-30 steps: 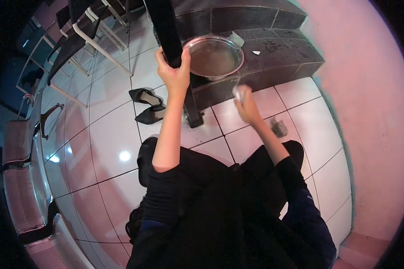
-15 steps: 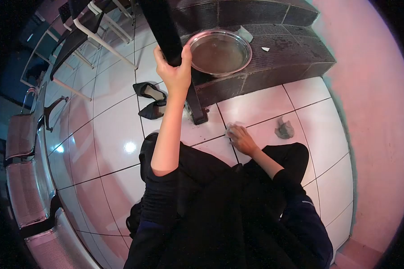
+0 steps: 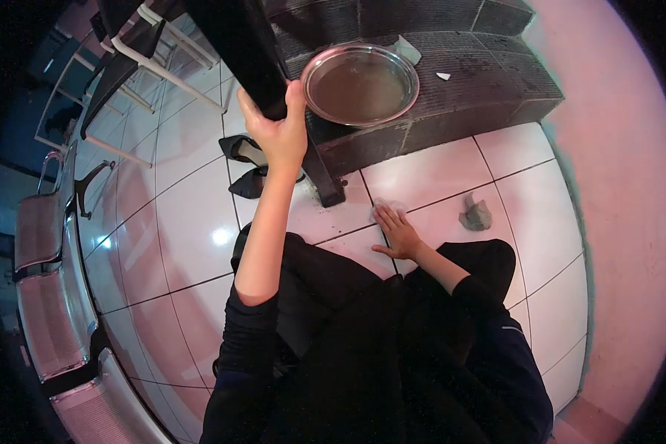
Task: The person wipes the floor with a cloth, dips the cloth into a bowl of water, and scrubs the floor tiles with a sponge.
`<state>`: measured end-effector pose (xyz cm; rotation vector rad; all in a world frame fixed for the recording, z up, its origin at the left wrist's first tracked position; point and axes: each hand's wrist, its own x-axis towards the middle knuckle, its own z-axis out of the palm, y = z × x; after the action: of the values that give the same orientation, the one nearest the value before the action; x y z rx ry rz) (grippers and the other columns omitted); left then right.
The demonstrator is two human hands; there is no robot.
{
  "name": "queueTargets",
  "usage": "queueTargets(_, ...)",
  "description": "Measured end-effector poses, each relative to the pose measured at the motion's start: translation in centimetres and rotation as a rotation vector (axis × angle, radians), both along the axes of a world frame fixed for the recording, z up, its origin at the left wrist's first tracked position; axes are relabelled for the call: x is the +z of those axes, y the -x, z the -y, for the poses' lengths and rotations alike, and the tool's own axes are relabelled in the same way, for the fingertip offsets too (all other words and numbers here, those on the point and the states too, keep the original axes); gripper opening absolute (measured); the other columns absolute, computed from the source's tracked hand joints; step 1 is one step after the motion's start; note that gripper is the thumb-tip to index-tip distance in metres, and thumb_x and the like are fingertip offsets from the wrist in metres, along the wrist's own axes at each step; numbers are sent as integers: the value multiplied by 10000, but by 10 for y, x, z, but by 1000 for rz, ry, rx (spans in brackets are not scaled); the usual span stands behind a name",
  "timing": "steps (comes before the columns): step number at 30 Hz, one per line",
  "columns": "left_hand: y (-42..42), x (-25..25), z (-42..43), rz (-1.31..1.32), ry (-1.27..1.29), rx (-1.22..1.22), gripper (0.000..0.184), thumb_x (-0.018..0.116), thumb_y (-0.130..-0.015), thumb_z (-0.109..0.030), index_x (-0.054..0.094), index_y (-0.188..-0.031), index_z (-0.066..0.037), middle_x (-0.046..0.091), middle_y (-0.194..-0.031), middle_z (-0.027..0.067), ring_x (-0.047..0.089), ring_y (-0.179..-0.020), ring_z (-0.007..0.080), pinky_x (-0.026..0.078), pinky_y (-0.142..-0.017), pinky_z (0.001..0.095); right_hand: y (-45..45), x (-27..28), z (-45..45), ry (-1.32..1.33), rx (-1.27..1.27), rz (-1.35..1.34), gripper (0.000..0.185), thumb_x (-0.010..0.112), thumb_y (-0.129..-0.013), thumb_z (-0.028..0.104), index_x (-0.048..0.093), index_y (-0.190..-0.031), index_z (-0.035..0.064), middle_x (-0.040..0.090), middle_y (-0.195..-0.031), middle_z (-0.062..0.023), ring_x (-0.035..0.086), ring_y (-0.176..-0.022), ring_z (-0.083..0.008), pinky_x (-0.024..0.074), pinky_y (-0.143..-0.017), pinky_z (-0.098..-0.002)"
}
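Note:
My left hand [image 3: 277, 140] is wrapped around a thick black post [image 3: 244, 55], thumb on one side and fingers on the other. On the white floor tiles, my right hand [image 3: 401, 233] lies flat, fingers stretched and thumb out to the side. Under its fingertips is a thin, pale, wet-looking rag [image 3: 389, 203]. To the right rests a crumpled grey rag [image 3: 476, 213]. A round metal basin [image 3: 416, 87] of murky brown water stands on the dark step, just right of the post. Small dark specks dot the tiles near the post's foot [image 3: 331, 194].
Black pointed shoes [image 3: 250, 183] sit left of the post. On the dark tiled steps [image 3: 488, 81] are a pale cloth [image 3: 407, 49] and a small white scrap [image 3: 442, 76]. Metal bench seats [image 3: 52, 318] and chairs [image 3: 137, 59] line the left; a pink wall [image 3: 621, 222] bounds the right.
My right hand has gone from curled over the rag to flat, with its thumb spread. The left hand keeps its hold on the post. The view has shifted slightly.

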<state>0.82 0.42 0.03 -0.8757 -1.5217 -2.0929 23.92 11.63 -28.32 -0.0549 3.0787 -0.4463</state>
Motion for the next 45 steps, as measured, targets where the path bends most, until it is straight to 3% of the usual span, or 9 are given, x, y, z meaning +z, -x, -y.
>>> queueTargets(4,0,0,-1,-7,-31,-43,319,675,-817,-80,466,-1045,-2,581,-855,56,575,-678,98,471,-644,229,39,-13,-1,37,-73,-59,914,451,-806,654,233,-1415,7,157,-1507,-143,135,-1398,-283,167,-1094,-501)
queueTargets(5,-1,1,-2,-50,0,-2,213,568,-869,-17,437,-1035,9,583,-808,105,547,-613,136,455,-589,250,50,-15,-2,24,-94,-63,913,453,-806,652,224,-1420,16,155,-1509,-135,140,-1397,-278,162,-1098,-493)
queueTargets(18,-6,7,-2,-30,3,-18,210,574,-882,-64,434,-1027,-5,583,-793,95,552,-611,143,453,-573,245,113,-6,-1,20,-296,47,963,409,-779,724,196,-1443,60,106,-1526,-92,39,-1412,-219,65,-1126,-424)
queueTargets(21,-3,4,0,14,-26,-68,392,628,-838,-37,415,-1161,21,565,-816,82,553,-612,117,473,-575,237,109,-11,0,95,-319,26,974,416,-771,730,208,-1439,53,122,-1523,-93,66,-1410,-215,77,-1126,-419)
queueTargets(24,-2,5,-2,-63,-5,-44,222,572,-883,-70,413,-1025,-10,582,-787,100,551,-608,148,453,-560,250,109,-13,-4,73,-303,-42,981,422,-763,737,210,-1439,58,144,-1519,-89,93,-1406,-221,91,-1124,-423)
queueTargets(28,0,2,-1,-50,-29,-70,219,574,-884,-77,415,-1019,-10,582,-789,106,548,-605,153,454,-554,256,99,-11,-5,13,-331,-80,927,440,-788,695,221,-1436,70,153,-1518,-70,122,-1401,-220,138,-1117,-415)
queueTargets(30,1,2,-3,-26,-72,-108,367,588,-852,-13,399,-1165,26,565,-793,97,547,-605,127,472,-571,241,98,-10,-9,13,-353,-127,926,443,-787,693,222,-1436,70,155,-1517,-73,128,-1399,-222,143,-1115,-416)
queueTargets(35,2,2,-2,-55,-12,-60,249,568,-874,-33,409,-1061,8,563,-765,98,541,-603,128,448,-564,237,90,-8,-33,31,-449,-87,915,463,-781,688,253,-1425,72,186,-1506,-83,146,-1394,-224,165,-1109,-423)
queueTargets(45,-1,5,-3,-54,-47,-112,225,574,-872,-42,423,-1033,-3,571,-778,101,541,-605,137,443,-559,232,70,-19,-101,11,-572,-246,871,491,-778,667,350,-1372,46,257,-1477,-104,182,-1381,-251,194,-1085,-477)
